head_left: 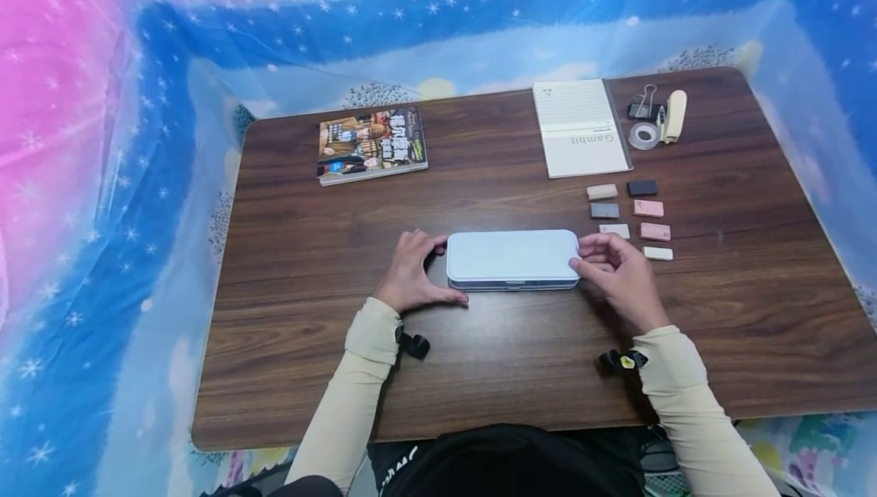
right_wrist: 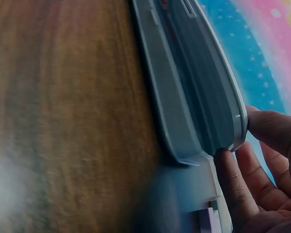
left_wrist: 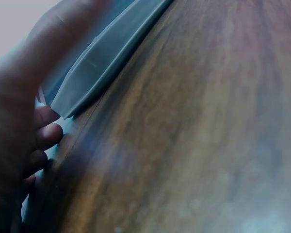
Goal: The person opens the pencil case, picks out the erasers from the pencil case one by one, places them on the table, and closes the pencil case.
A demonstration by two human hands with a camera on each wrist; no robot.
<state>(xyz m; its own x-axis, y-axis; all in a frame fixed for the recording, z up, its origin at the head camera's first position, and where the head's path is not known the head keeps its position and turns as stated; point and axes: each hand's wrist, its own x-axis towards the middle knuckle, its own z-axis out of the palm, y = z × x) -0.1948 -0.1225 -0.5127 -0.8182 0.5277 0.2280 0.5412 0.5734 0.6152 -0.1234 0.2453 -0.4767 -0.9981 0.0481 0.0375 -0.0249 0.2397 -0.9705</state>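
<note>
A long white pencil case (head_left: 512,255) with rounded corners lies crosswise on the wooden table between both hands. My right hand (head_left: 617,272) pinches the lid at its right end, thumb on the top edge and a fingertip beneath. In the right wrist view the lid (right_wrist: 233,97) stands a little raised off the translucent base (right_wrist: 172,92), and the gap between them shows. At the other end, my left hand (head_left: 414,272) is spread around the case, fingers by the far left corner and thumb stretched along the front. Its fingertips (left_wrist: 49,136) are right at the case's end.
Several small erasers (head_left: 655,232) stand in two columns just right and behind the case. Farther back are a notebook (head_left: 578,128), a tape roll (head_left: 644,135), a binder clip (head_left: 642,109) and a cream stapler (head_left: 674,116). A comic-covered book (head_left: 373,145) lies back left.
</note>
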